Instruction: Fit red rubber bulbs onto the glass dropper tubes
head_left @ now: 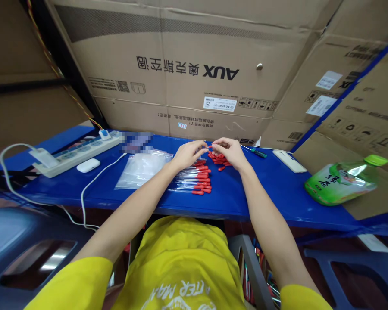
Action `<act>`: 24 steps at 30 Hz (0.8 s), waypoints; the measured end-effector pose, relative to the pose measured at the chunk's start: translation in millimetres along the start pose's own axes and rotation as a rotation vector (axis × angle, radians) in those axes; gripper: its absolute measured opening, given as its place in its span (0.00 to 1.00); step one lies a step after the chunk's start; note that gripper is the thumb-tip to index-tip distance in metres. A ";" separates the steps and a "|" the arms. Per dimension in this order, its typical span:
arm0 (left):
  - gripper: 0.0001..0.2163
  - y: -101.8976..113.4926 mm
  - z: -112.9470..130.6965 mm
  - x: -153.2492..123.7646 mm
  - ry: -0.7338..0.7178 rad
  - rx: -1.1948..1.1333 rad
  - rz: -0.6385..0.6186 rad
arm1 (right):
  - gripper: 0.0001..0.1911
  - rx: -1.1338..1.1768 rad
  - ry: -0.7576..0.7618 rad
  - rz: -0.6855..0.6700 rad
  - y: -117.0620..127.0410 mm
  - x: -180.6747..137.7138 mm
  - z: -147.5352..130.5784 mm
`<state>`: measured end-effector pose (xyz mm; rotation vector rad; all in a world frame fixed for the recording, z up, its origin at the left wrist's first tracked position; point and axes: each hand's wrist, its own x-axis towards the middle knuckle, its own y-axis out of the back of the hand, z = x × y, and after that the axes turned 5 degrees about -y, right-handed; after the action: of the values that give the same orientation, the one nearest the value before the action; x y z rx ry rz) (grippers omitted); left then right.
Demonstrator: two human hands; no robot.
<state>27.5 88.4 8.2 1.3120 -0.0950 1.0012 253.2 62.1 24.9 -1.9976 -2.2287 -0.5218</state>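
My right hand (230, 151) pinches a small red end piece (210, 147) between thumb and fingertips, just above a loose heap of similar red pieces (218, 160). Close beside it, my left hand (189, 154) has its thumb and fingers pressed together. Whatever it pinches is too small to make out. Under my left wrist lies a row of thin, shiny shafts with red bulb-shaped ends (198, 181), the red ends pointing right. Clear plastic bags (144, 168) lie to their left, partly covered by my left forearm.
A green-handled screwdriver (258, 153), a phone (289, 161) and a tilted green tea bottle (342, 181) are on the right. On the left are a power strip (79, 151), a white case (88, 165) and white cables (98, 174). A large cardboard box (181, 51) stands behind the blue tabletop (271, 193).
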 end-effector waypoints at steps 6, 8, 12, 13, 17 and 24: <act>0.21 -0.4 -1.4 -0.4 -0.006 0.002 -0.078 | 0.24 0.004 -0.001 -0.006 -0.2 -0.6 -0.9; 0.20 0.0 -0.8 -0.4 -0.012 0.011 -0.071 | 0.24 0.010 -0.006 -0.023 -0.3 -0.9 -1.4; 0.20 0.6 0.2 -0.8 -0.038 0.021 -0.070 | 0.25 0.006 -0.019 -0.036 -0.4 -1.3 -1.3; 0.19 0.4 0.4 -1.0 -0.041 0.025 -0.073 | 0.25 0.007 -0.020 -0.037 -0.4 -1.5 -1.2; 0.20 -0.3 1.6 -1.3 -0.040 0.053 -0.086 | 0.26 0.027 -0.037 -0.037 -0.2 -2.8 -1.1; 0.19 3.7 5.0 -1.8 -0.026 0.171 -0.115 | 0.25 0.030 -0.043 -0.042 -1.3 -3.4 2.5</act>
<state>26.3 82.9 11.6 1.4696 0.0464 0.9095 252.7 59.5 21.2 -1.9695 -2.2937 -0.4512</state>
